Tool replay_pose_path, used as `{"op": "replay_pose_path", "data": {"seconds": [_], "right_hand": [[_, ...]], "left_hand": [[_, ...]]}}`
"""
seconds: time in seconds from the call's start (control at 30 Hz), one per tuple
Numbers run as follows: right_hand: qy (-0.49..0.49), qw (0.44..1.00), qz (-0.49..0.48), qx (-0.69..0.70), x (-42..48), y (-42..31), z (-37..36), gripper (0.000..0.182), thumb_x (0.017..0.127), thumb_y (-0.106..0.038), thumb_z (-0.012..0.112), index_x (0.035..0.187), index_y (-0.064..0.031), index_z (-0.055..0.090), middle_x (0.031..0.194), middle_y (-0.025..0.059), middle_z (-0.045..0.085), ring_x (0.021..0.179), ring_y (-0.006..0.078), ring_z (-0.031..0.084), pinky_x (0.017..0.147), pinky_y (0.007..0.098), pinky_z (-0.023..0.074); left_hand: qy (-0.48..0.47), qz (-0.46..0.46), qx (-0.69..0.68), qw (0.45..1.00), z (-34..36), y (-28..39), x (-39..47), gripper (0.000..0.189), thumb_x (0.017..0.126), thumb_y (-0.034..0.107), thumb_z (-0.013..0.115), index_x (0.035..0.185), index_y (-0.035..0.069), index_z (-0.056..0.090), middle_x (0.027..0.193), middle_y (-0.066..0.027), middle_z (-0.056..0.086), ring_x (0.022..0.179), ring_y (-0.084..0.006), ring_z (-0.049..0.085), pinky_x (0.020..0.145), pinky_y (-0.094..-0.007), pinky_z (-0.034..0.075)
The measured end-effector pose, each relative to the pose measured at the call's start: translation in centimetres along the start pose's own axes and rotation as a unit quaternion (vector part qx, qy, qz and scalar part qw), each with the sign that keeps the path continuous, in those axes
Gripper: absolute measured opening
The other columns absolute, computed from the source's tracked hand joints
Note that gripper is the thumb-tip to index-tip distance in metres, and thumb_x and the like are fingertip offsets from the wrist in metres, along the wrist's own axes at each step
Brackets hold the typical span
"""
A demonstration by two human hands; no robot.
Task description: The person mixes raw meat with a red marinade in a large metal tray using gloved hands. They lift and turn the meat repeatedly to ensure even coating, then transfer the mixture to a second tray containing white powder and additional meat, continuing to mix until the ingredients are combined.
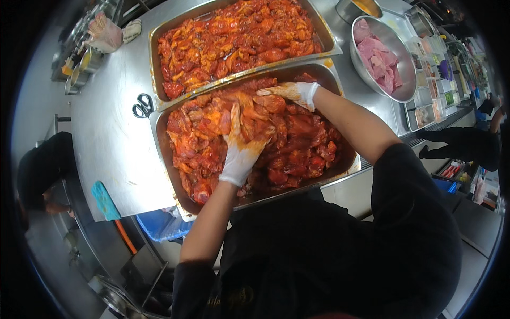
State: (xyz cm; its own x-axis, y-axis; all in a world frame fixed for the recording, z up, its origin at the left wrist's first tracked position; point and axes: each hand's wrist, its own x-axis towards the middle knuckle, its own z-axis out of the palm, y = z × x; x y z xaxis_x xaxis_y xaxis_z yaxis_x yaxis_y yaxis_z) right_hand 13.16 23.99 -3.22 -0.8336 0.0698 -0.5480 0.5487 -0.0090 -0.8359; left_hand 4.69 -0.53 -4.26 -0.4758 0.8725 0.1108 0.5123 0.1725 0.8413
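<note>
My left hand (247, 149), in a sauce-stained white glove, is pressed into red marinated raw meat (299, 129) in the nearer deep steel pan (167, 167). Its fingers are spread and partly hidden by the meat. At the pan's far right side, my right hand (293, 93), gloved too, lies over the meat with its fingers stretched out towards the left. Some meat between the hands is blurred. Against the far edge of this pan stands a second steel pan (155, 67), filled with similar orange-red meat (239, 36).
Black-handled scissors (142, 106) lie left of the pans; a teal cloth (105, 199) lies on the steel table's (115, 159) near left corner. A steel bowl (408, 65) of pink raw meat (378, 62) and small ingredient containers (432, 83) stand at right. People in dark clothes are at both sides.
</note>
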Motion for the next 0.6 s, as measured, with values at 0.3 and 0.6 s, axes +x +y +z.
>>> {"op": "replay_pose_path", "data": {"seconds": [0.3,0.6], "right_hand": [[0.098,0.925,-0.244,-0.274,-2.8,-4.9,9.5,0.057,0.087,-0.038,0.069,0.134,-0.008,0.058,0.138,0.0163,0.056,0.122,0.0268,0.055,0.104,0.0385,0.0425],[0.185,0.767,-0.217,-0.575,-9.3,0.6,17.3,0.064,0.083,-0.045,0.067,0.138,-0.016,0.055,0.158,0.016,0.027,0.145,0.0382,0.024,0.118,0.0471,0.024]], "left_hand": [[-0.072,-0.101,-0.282,0.951,-4.2,-6.6,-2.8,0.048,0.087,0.012,0.07,0.13,0.002,0.051,0.131,-0.0133,0.058,0.12,-0.0275,0.055,0.107,-0.0394,0.04],[-0.089,0.078,0.154,0.981,-12.2,0.5,-4.7,0.068,0.079,0.008,0.071,0.143,0.013,0.048,0.145,-0.0216,0.042,0.138,-0.0395,0.035,0.111,-0.044,0.034]]}}
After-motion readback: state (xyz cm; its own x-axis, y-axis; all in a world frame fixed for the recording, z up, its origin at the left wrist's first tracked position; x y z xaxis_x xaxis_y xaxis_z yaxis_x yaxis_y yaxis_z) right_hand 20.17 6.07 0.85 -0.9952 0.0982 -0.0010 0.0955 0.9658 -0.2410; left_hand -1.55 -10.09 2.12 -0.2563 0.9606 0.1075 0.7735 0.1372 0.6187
